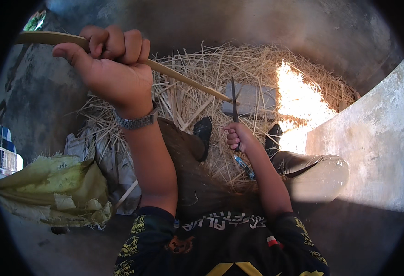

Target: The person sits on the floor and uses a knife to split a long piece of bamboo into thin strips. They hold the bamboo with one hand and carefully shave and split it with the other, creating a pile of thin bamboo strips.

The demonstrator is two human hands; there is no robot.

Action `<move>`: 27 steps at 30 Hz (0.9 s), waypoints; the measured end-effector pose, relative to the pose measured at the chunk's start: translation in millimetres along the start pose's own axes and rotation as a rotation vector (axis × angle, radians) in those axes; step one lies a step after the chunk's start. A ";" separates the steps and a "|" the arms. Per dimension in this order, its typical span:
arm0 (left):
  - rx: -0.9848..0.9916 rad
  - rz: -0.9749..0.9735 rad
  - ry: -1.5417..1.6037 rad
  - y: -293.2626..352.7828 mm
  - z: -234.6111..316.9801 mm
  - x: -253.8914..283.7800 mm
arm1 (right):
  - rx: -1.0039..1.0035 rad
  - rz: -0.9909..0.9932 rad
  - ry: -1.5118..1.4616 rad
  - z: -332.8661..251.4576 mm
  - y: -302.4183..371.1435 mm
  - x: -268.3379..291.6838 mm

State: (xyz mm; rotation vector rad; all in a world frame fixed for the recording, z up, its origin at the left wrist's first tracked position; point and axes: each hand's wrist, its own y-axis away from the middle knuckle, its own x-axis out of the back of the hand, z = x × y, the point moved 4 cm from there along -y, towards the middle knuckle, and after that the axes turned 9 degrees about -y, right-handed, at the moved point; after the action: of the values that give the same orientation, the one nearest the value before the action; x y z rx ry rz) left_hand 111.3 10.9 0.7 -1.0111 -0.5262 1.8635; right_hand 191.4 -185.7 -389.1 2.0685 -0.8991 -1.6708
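My left hand (114, 64), raised at the upper left with a metal watch on its wrist, is closed around a long, flat bamboo strip (190, 82). The strip slants down to the right, and its lower end meets the dark blade of a knife (233, 94). Lower and to the right, my right hand (240, 137) is wrapped round the knife's handle, its blade pointing away from me. Beneath the blade lies a grey rectangular block (259, 99) on the shavings. The exact contact between blade and strip is too small to make out.
Pale shavings (197, 62) heap around my feet, with a glaring sunlit patch (296, 94) on the right. A torn yellow-green sack (57, 191) lies at left. Concrete walls (367, 124) rise behind and at right. A small blue object (244, 166) is below my right hand.
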 end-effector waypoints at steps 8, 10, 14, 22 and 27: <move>-0.057 0.022 -0.095 4.1 6.2 0.3 | 0.962 0.725 1.211 -4.7 63.6 -106.5; -0.060 0.063 -0.134 5.8 4.0 -1.2 | 1.037 0.637 1.155 -6.0 78.3 -136.6; -0.010 0.056 -0.097 3.5 2.6 6.7 | 1.029 0.699 1.182 -7.4 54.5 -94.0; -0.016 -0.074 -0.015 2.4 3.0 -3.1 | 0.612 0.915 1.233 -20.3 -29.3 46.1; -0.011 -0.109 0.011 6.4 1.8 -2.4 | 0.464 0.716 0.799 -11.9 -43.5 58.7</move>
State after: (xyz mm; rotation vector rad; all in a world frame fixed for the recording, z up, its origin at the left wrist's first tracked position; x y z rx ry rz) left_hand 107.0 5.8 -1.8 -0.9795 -0.5741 1.7595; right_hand 220.8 -193.2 -456.7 2.0126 -1.5281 -0.2390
